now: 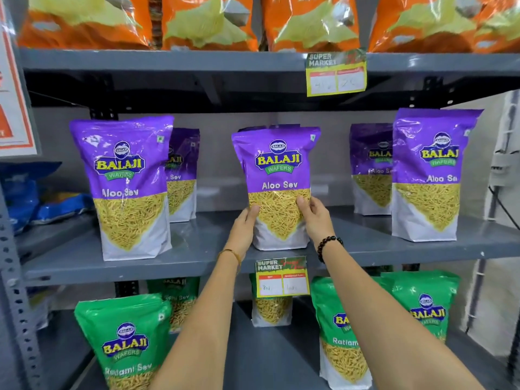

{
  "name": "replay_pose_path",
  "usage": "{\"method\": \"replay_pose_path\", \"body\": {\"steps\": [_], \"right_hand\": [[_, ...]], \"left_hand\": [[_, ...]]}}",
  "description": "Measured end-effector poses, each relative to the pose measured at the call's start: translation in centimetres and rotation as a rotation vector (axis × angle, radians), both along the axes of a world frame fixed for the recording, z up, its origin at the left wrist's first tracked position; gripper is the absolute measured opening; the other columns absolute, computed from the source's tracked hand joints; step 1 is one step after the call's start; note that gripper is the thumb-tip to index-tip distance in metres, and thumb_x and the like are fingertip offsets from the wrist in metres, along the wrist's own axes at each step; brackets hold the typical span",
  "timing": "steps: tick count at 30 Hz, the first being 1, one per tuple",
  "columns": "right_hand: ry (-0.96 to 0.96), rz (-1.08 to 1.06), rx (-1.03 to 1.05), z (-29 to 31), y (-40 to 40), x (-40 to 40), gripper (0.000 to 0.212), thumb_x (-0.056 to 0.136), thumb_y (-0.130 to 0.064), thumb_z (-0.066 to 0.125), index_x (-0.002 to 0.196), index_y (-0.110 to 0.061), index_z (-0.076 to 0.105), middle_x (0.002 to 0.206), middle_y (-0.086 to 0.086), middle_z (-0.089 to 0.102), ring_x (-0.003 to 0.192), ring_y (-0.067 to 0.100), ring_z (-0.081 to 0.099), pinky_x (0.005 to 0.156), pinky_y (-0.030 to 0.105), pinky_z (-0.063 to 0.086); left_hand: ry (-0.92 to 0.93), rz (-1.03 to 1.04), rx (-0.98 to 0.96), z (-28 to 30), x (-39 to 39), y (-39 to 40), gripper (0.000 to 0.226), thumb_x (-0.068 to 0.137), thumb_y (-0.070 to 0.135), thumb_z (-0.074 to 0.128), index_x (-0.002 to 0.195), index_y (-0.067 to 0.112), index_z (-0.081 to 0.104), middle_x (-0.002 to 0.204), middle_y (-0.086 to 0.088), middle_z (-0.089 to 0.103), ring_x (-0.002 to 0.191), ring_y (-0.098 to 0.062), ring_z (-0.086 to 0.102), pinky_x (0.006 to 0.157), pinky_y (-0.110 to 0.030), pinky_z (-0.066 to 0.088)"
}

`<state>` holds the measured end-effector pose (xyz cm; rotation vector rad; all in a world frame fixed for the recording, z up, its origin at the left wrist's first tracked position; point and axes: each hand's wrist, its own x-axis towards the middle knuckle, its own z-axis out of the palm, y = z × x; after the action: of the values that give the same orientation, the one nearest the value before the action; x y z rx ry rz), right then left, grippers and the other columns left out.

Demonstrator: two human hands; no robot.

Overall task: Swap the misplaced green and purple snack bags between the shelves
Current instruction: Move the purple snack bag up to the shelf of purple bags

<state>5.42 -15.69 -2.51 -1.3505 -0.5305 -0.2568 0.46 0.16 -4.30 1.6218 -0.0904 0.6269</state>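
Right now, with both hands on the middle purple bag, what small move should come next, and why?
Probably let go. The purple Aloo Sev bag stands upright on the middle shelf among other purple bags, the left hand and right hand gripping its sides; only green bags show below.

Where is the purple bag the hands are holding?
The purple bag stands mid-shelf on the middle shelf, between the left hand and right hand.

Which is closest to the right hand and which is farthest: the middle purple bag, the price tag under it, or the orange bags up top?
From the right hand:
1. Middle purple bag, held between both hands, touching its fingers.
2. Price tag, just below on the shelf edge.
3. Orange bags, on the top shelf, farthest.
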Motion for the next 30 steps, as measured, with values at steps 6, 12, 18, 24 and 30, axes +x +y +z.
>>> {"method": "replay_pose_path", "body": {"steps": [6,12,18,24,30], "right_hand": [[-0.03,-0.014,-0.106,-0.8,-0.6,1.5,0.018,0.088,-0.034,0.054,0.082,-0.018,0.057,0.073,-0.009,0.058,0.065,-0.005,0.054,0.052,0.0,0.038],[0.045,0.181,-0.251,-1.4,-2.3,2.4,0.009,0.082,-0.028,0.062,0.087,-0.021,0.061,0.093,0.002,0.066,0.084,0.013,0.061,0.077,0.017,0.048],[0.06,0.306,-0.389,-1.9,-3.1,2.7,0.051,0.06,0.0,0.079,0.103,-0.018,0.058,0.103,-0.003,0.068,0.094,0.006,0.065,0.076,0.014,0.053],[0.081,0.277,-0.383,-2.2,-3.1,2.9,0.066,0.045,-0.015,0.088,0.099,-0.027,0.052,0.103,-0.007,0.067,0.096,0.008,0.064,0.079,0.02,0.05],[0.055,0.292,-0.406,-2.1,-3.0,2.8,0.07,0.043,-0.024,0.088,0.104,-0.032,0.055,0.108,-0.011,0.067,0.102,0.006,0.062,0.087,0.023,0.048]], "left_hand": [[0.094,0.048,-0.034,-0.6,1.1,0.9,0.041,0.086,0.05,0.047,0.102,0.015,0.058,0.11,-0.014,0.064,0.096,-0.017,0.056,0.085,-0.035,0.043],[0.111,-0.149,-0.009,-0.8,0.7,1.4,0.047,0.064,0.027,0.078,0.105,0.015,0.058,0.098,0.005,0.068,0.09,-0.005,0.063,0.077,-0.019,0.049],[0.144,-0.108,-0.02,-0.8,0.3,1.4,0.069,0.051,0.02,0.086,0.11,0.012,0.052,0.103,0.001,0.065,0.1,-0.015,0.06,0.087,-0.028,0.048],[0.184,-0.123,-0.037,-0.9,0.3,1.6,0.073,0.054,0.016,0.086,0.116,0.009,0.047,0.107,-0.004,0.064,0.102,-0.018,0.061,0.089,-0.031,0.049],[0.163,-0.155,-0.054,-0.9,0.2,1.4,0.076,0.055,0.014,0.085,0.12,0.009,0.046,0.111,-0.003,0.063,0.105,-0.018,0.06,0.088,-0.029,0.049]]}}
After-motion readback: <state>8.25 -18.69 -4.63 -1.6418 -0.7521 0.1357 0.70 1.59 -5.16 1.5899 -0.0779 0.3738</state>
